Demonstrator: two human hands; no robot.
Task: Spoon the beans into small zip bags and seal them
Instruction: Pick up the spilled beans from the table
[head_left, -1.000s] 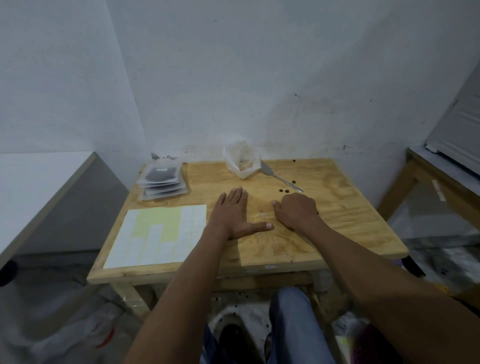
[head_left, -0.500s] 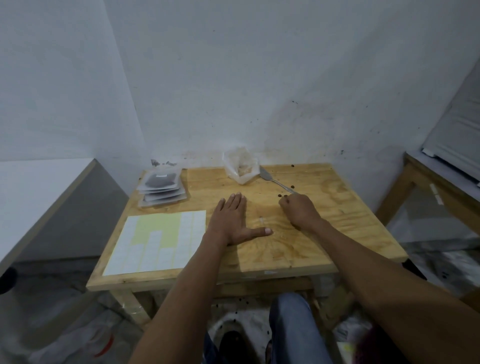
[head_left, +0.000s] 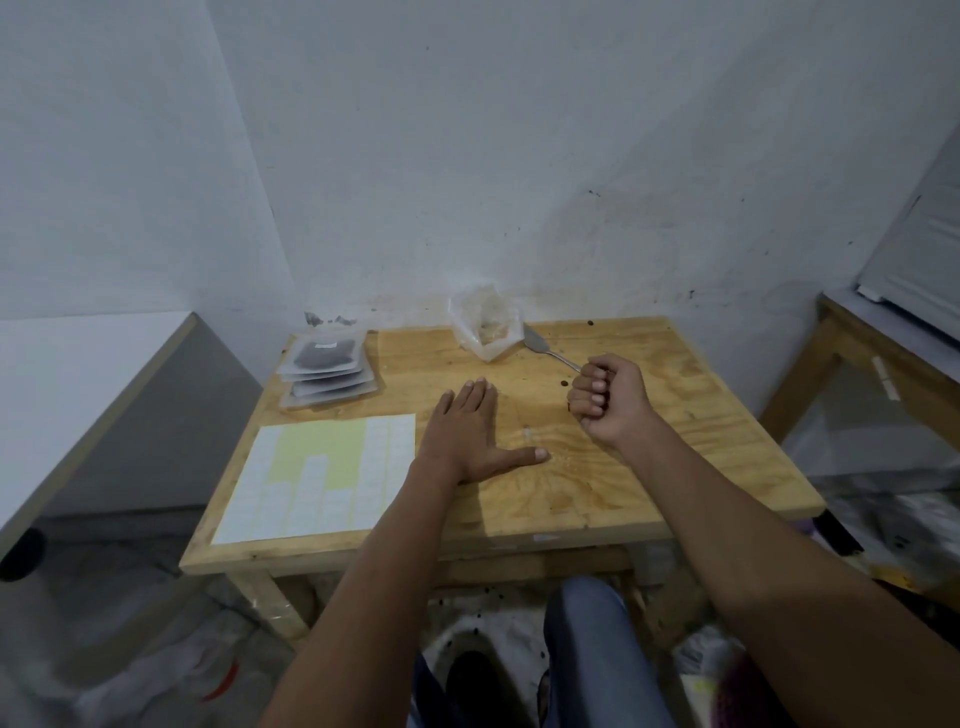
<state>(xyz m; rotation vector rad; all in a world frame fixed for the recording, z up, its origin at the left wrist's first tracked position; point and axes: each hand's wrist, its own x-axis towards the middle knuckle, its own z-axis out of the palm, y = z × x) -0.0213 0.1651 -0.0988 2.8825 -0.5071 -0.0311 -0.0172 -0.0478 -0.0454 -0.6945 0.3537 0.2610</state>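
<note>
My left hand (head_left: 467, 434) lies flat, palm down, fingers together and thumb out, on the wooden table (head_left: 701, 441). My right hand (head_left: 610, 400) is curled into a fist just above the table, nails facing me, to the right of the left hand. A metal spoon (head_left: 543, 347) lies behind it, its handle end hidden by the fist; I cannot tell whether the hand grips it. A crumpled clear bag (head_left: 485, 332) stands at the back. A loose dark bean (head_left: 562, 384) lies beside the fist. Stacked zip bags of dark beans (head_left: 327, 376) sit back left.
A sheet of white stickers on yellow backing (head_left: 322, 478) lies on the table's front left. A white counter (head_left: 78, 374) stands to the left and another wooden table (head_left: 852, 353) to the right. My knee in blue jeans (head_left: 592, 639) is under the table.
My right hand has slid from the table's middle back toward the spoon's handle and turned up into a fist. The left hand has stayed flat in place.
</note>
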